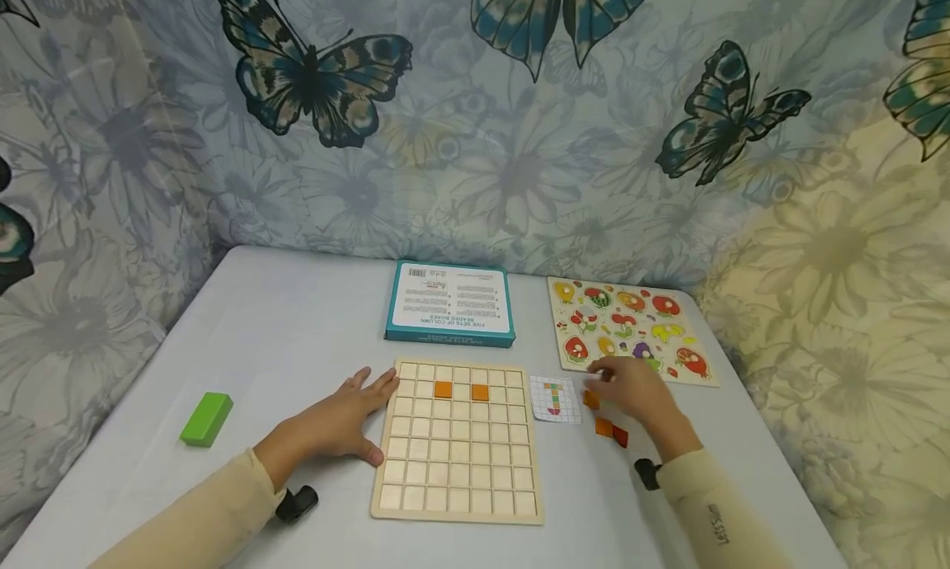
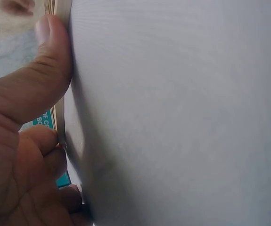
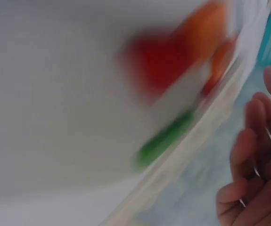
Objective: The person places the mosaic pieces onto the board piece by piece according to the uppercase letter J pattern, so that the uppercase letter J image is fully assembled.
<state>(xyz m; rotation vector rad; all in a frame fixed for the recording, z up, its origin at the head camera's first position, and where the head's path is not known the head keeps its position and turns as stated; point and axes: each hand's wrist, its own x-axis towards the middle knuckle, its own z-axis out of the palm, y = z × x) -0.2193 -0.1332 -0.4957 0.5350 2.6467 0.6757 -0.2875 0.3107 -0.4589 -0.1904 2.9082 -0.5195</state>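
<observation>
Start with the wooden grid board, flat on the tabletop: probably stiff and fairly light, so best steadied by the rim. Note the left hand spread wide along the left edge, touching that rim, not wrapped round any piece. Find a green block well apart to the left.

To the right, see a loose red tile, seemingly touching an orange tile, with another orange tile just beyond. Judge as light, hard, perhaps slippery; pinch by opposite edges. Treat the pattern card as thin and bendable; lift by a corner. Nearby, note the right hand, loosely bent, with no piece visible in its grasp.

Farther up the board, see 2 inset orange tiles in the 2nd row from the back. Beyond, spot the teal-edged box and fruit puzzle board.
</observation>
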